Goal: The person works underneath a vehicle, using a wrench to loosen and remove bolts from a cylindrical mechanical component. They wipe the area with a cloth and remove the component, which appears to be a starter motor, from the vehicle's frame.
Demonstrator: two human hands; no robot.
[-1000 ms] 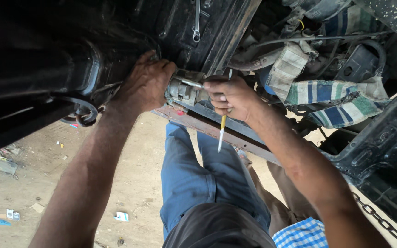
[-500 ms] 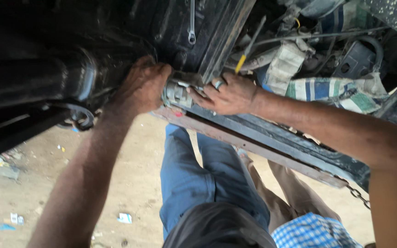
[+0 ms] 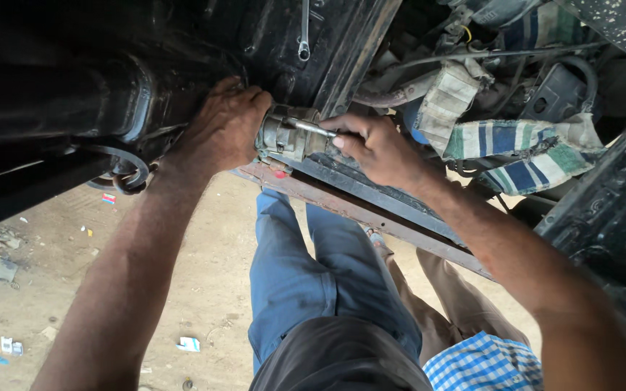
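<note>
Hands: left (image 3: 224, 130) grips metal joint (image 3: 288, 134); right (image 3: 374, 148) pinches bolt (image 3: 311, 128).

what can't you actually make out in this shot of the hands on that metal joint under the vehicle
Head view:
- Left hand covers the near end of the metal joint; its fixing is hidden.
- Right hand hides the butt of the steel rod.
- Dark underbody is in shadow.
- Spanner is cut by the top edge.
</note>
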